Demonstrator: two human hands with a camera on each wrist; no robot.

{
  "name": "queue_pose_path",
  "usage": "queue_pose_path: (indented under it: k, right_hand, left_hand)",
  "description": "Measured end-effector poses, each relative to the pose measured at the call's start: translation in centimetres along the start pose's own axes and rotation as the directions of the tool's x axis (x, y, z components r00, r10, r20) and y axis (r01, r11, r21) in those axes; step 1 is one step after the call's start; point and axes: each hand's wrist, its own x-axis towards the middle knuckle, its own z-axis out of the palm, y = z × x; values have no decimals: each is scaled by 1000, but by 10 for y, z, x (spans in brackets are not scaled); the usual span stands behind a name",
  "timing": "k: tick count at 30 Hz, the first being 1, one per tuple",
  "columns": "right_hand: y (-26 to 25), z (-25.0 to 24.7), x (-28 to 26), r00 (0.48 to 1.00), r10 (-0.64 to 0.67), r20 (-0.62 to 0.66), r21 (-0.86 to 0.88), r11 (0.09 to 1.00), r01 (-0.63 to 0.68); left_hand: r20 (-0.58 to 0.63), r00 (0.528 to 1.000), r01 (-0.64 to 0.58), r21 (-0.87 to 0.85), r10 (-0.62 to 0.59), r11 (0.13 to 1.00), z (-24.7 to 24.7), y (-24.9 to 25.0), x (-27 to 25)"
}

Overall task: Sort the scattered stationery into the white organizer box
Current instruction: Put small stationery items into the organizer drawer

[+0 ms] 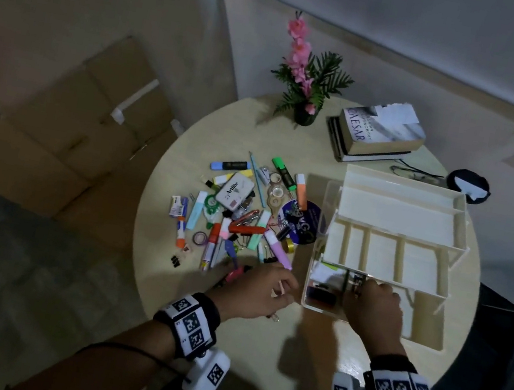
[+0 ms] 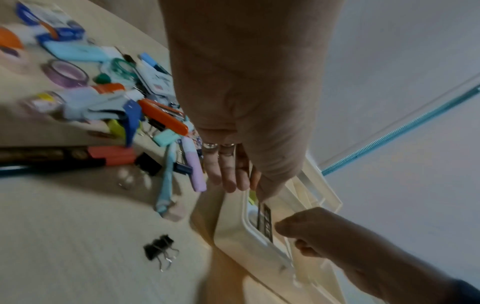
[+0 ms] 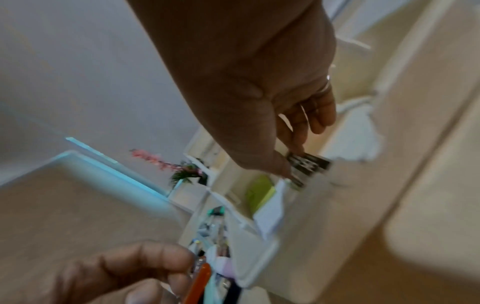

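Fingers (image 3: 320, 117) of the right hand (image 1: 373, 305) pinch a small black-and-silver packet (image 3: 309, 164) over the front lower compartment of the cream plastic tiered organiser box (image 1: 396, 216). It seems the placing step; next comes a gentle release there. Left of the box, the left hand (image 1: 252, 292) has a grip that cannot be told. Readable: "Artline" on a white case (image 1: 235, 191), "CAESAR" on a book (image 1: 358, 130).

Round table (image 1: 233, 128): stationery (image 1: 238, 212), organizer (image 1: 404, 186), books (image 1: 379, 134)

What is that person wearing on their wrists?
Each wrist wears a black band with white tags printed in black square codes, and a white camera box hangs below. A thin black cable runs along the left forearm. The left hand wears silver rings.
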Motion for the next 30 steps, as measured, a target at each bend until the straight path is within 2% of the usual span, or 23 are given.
queue_pose_path:
  k: [2,4,7,11,16,20,23,27,30]
  right_hand:
    - [-25,-24,-16,996,-73,45,-21,997,74]
    - [-58,-44,-26,980,-142,137,45,990,137]
    - [-116,-54,-25,950,-253,184,179,959,221]
    - [-182,-25,9,946,-297,127,328,913,242]
    - [-270,19,47,965,-252,76,424,884,198]
    - [-325,48,56,991,-130,32,309,944,114]
    - [-346,65,63,999,-28,-34,192,981,34]
    - [-354,73,70,998,-7,-57,64,998,11]
    - [-353,73,75,998,-2,-60,52,999,5]
  left_hand:
    - [-47,998,32,-22,-33,999,-17,-18,-9]
    - [-86,995,50,-53,-54,997,-33,-38,-17]
    - [-131,988,71,-78,-81,994,-56,-63,-32]
    - [-189,978,74,-107,-93,991,-78,-94,-48]
    - [-207,968,104,-177,-140,979,-97,-129,-67]
    - [-232,961,108,-194,-152,975,-110,-153,-84]
    - [-224,959,132,-187,-173,973,-119,-173,-93]
    - [-238,943,173,-241,-231,955,-132,-189,-98]
    - [-235,945,168,-251,-228,953,-139,-195,-99]
